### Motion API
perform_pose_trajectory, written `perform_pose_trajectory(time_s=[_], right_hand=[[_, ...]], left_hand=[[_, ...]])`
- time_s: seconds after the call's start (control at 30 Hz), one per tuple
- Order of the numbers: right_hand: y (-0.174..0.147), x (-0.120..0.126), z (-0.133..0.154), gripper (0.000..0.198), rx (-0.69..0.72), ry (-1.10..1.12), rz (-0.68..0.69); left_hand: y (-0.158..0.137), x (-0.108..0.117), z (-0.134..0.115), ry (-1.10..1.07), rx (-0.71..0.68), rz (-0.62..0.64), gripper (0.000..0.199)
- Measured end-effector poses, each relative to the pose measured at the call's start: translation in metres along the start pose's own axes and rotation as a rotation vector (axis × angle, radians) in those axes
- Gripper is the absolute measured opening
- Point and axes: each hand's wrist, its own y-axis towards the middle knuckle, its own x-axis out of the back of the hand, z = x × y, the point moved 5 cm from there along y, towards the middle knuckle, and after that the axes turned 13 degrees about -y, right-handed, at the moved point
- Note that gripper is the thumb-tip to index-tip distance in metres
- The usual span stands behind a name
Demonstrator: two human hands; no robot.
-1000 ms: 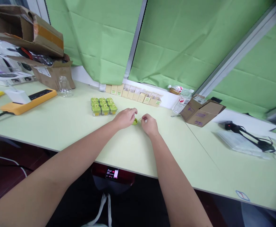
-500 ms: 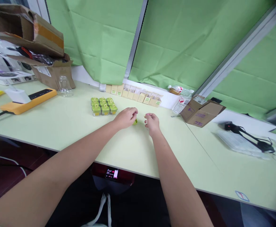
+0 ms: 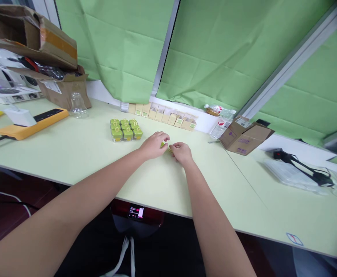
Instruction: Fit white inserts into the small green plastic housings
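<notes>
Table (image 3: 153, 181) reaches from left hand (image 3: 154, 146) and right hand (image 3: 182, 152) to its near edge; tubs (image 3: 126, 127) left of left hand; left half-curled about green piece (image 3: 162, 144), grip unclear; right pinching pale piece (image 3: 170, 150) alongside

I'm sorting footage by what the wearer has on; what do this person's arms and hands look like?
Both the left hand and right hand are ungloved. The forearms show no sleeves, watch or bracelet. Rings are too small to tell.
</notes>
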Motion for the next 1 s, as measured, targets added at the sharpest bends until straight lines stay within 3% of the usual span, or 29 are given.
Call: perform_pose_trajectory(time_s=[0.13,0.27,0.4,0.5,0.63,0.77,1.0], right_hand=[[-0.002,0.010,0.001,0.033,-0.092,0.350,0.099],[-0.014,0.014,0.020,0.049,-0.068,0.763,0.367],[-0.028,0.014,0.039,0.049,0.058,0.833,0.520],[-0.031,0.013,0.043,0.037,0.107,0.922,0.572],[-0.024,0.018,0.037,0.023,0.177,0.970,0.533],[-0.021,0.022,0.032,0.036,0.237,0.866,0.463],[-0.017,0.026,0.032,0.046,0.300,0.794,0.254]], left_hand=[[0.000,0.003,-0.002,-0.016,0.024,-0.002,0.019],[-0.002,0.003,-0.014,-0.095,-0.010,0.011,0.025],[-0.004,-0.002,-0.026,-0.147,-0.094,0.067,0.042],[-0.002,-0.004,-0.023,-0.170,-0.138,0.052,0.041],[0.002,-0.001,-0.006,-0.255,-0.097,-0.038,0.038],[0.004,0.000,0.005,-0.329,-0.002,-0.093,0.037],[0.006,0.000,0.002,-0.420,-0.028,-0.125,0.034]])
